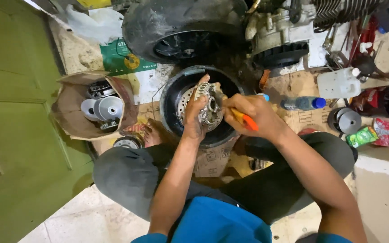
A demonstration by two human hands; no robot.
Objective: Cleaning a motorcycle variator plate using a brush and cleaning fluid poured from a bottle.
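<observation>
in the middle of the frame, the left hand (197, 118) grips the round silver metal clutch part (205, 107) by its rim, inside the big black metal drum (173, 101). the right hand (248, 114) is closed around an orange-handled tool (244, 119), its tip on the part's middle. the part looks heavy, hard and maybe greasy, so the rim seems the safest hold.
</observation>
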